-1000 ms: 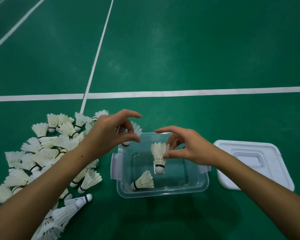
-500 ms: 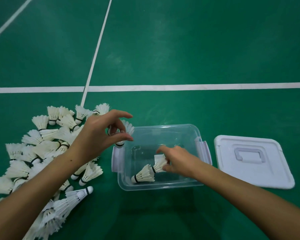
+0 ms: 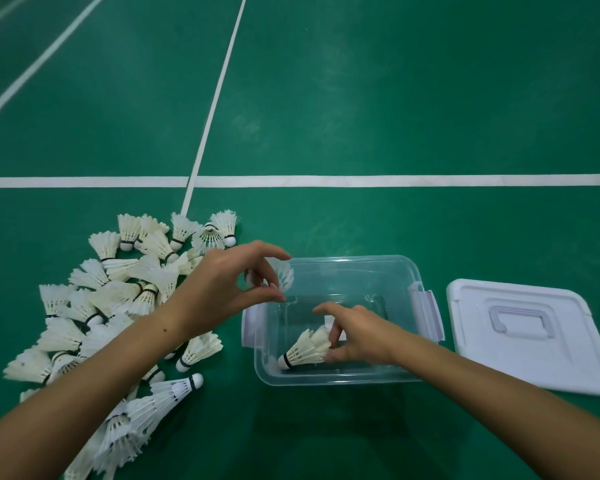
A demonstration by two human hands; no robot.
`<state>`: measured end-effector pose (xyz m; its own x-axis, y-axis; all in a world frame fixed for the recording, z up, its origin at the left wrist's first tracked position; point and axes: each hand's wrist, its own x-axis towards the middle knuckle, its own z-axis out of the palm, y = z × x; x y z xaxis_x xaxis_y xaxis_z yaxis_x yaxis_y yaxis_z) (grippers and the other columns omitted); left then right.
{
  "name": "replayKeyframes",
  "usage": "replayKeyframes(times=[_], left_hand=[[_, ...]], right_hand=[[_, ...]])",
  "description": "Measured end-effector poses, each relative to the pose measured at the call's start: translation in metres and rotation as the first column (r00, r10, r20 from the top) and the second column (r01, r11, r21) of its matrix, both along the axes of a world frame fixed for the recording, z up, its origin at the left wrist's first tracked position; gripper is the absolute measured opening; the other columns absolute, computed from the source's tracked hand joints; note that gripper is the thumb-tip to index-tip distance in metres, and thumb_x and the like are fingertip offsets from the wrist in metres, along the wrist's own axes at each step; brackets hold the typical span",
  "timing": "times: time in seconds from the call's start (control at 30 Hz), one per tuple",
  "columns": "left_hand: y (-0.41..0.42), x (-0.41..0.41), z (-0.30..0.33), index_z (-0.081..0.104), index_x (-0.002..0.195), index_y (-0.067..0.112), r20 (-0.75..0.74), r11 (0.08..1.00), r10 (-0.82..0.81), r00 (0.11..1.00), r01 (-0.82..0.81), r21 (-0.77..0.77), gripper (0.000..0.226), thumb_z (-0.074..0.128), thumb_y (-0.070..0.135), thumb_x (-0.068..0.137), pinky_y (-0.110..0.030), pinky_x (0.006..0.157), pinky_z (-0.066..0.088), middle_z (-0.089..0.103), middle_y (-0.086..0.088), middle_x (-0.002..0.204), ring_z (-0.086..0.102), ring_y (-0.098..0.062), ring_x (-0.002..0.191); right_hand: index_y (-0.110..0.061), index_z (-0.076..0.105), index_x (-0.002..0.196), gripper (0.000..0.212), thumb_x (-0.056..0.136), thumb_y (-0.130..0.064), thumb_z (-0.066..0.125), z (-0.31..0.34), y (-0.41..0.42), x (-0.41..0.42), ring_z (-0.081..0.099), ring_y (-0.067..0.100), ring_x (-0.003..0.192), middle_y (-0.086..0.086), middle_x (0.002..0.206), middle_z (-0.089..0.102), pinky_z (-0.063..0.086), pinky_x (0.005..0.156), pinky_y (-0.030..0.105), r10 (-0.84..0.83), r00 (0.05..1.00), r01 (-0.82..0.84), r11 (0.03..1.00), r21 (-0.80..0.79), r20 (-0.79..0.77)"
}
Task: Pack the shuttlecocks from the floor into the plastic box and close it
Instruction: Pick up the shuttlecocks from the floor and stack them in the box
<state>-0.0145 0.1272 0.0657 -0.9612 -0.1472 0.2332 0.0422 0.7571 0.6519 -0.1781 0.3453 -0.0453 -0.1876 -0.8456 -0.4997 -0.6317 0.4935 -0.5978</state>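
Since before, right hand (image 3: 357,336) nests white feathered shuttlecock (image 3: 321,341) into another inside clear plastic box (image 3: 340,377), pinching it | left hand (image 3: 222,292) pinches next shuttlecock (image 3: 284,275), waiting above box.

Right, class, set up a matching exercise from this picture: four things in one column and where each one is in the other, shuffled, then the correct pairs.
Things:
1. left hand
2. right hand
3. lid
4. pile of shuttlecocks

Places:
A. flat on the floor, right of the plastic box
B. inside the box, on the stacked shuttlecocks
C. on the floor, left of the box
D. at the box's far-left corner, pinching one shuttlecock

Pairs: 1-D, 2-B, 3-A, 4-C
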Motion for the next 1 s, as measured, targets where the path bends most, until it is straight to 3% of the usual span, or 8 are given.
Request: replayKeyframes(times=[0.13,0.27,0.43,0.6,0.67,0.77,0.87,1.0], left_hand=[[0.005,-0.007,0.002,0.063,0.13,0.017,0.051,0.999,-0.03,0.998,0.028,0.042,0.056,0.085,0.036,0.081,-0.038,0.072,0.057,0.076,0.017,0.085,0.068,-0.015,0.073],[0.013,-0.024,0.002,0.059,0.132,0.023,0.118,0.997,-0.077,0.99,0.072,0.042,0.064,0.089,0.034,0.078,-0.031,0.076,0.057,0.076,0.018,0.083,0.068,-0.005,0.078],[0.022,-0.044,-0.001,0.054,0.122,0.022,0.158,0.991,-0.087,0.984,0.07,0.11,0.058,0.091,0.029,0.077,-0.039,0.078,0.056,0.076,0.015,0.082,0.069,-0.011,0.078],[0.03,-0.058,-0.009,0.056,0.118,0.016,0.158,0.986,-0.111,0.981,0.089,0.139,0.052,0.09,0.019,0.08,-0.037,0.078,0.056,0.076,0.009,0.08,0.07,-0.011,0.077],[0.036,-0.06,-0.015,0.057,0.12,0.016,0.146,0.987,-0.11,0.983,0.09,0.135,0.053,0.091,0.022,0.079,-0.034,0.081,0.057,0.076,0.009,0.086,0.07,-0.009,0.082],[0.041,-0.058,-0.027,0.058,0.129,0.017,0.107,0.99,-0.094,0.99,0.081,0.115,0.065,0.093,0.032,0.075,-0.03,0.094,0.056,0.071,0.01,0.114,0.068,-0.006,0.103],[0.04,-0.054,-0.04,0.055,0.137,0.022,0.16,0.996,-0.075,0.984,0.066,0.066,0.071,0.091,0.035,0.077,-0.031,0.099,0.054,0.061,0.01,0.131,0.063,-0.006,0.112],[0.047,-0.049,-0.053,0.051,0.143,0.023,0.329,0.996,-0.085,0.941,0.075,0.044,0.077,0.091,0.034,0.079,-0.029,0.1,0.052,0.057,0.007,0.139,0.06,-0.006,0.112]], right_hand=[[-0.029,0.053,0.143,0.07,0.083,-0.04,0.088,0.038,0.009,-0.019,0.07,0.006,0.096,-0.012,0.106,0.073,0.058,0.093,0.038,-0.106,0.994,0.103,0.985,-0.136,-0.022],[-0.028,0.062,0.132,0.058,0.081,-0.027,0.091,0.083,0.006,-0.021,0.069,0.007,0.106,-0.013,0.121,0.069,0.06,0.089,0.031,-0.254,0.954,0.299,0.833,-0.466,0.159],[-0.022,0.066,0.123,0.049,0.081,-0.028,0.091,0.086,-0.001,-0.009,0.065,0.011,0.116,-0.014,0.119,0.069,0.054,0.099,0.037,-0.254,0.961,0.267,0.726,-0.634,0.113],[-0.027,0.068,0.111,0.033,0.086,-0.032,0.087,0.075,0.006,-0.008,0.063,0.012,0.104,-0.022,0.094,0.072,0.052,0.091,0.041,-0.262,0.965,0.205,0.73,-0.652,0.01],[-0.03,0.064,0.118,0.038,0.087,-0.034,0.086,0.071,0.012,-0.01,0.064,0.01,0.104,-0.021,0.095,0.073,0.053,0.091,0.04,-0.275,0.961,0.203,0.75,-0.63,-0.019],[-0.039,0.055,0.134,0.057,0.087,-0.029,0.085,0.061,0.028,-0.016,0.067,0.006,0.092,-0.016,0.092,0.07,0.057,0.086,0.04,-0.324,0.946,0.257,0.801,-0.54,-0.03],[-0.042,0.048,0.142,0.064,0.089,-0.031,0.082,0.05,0.044,-0.018,0.067,0.009,0.087,-0.014,0.094,0.069,0.058,0.081,0.041,-0.316,0.922,0.195,0.879,-0.435,-0.223],[-0.037,0.047,0.14,0.054,0.094,-0.03,0.073,0.042,0.046,-0.014,0.071,0.021,0.102,-0.009,0.113,0.074,0.057,0.08,0.043,-0.228,0.86,0.089,0.948,-0.305,-0.457]])
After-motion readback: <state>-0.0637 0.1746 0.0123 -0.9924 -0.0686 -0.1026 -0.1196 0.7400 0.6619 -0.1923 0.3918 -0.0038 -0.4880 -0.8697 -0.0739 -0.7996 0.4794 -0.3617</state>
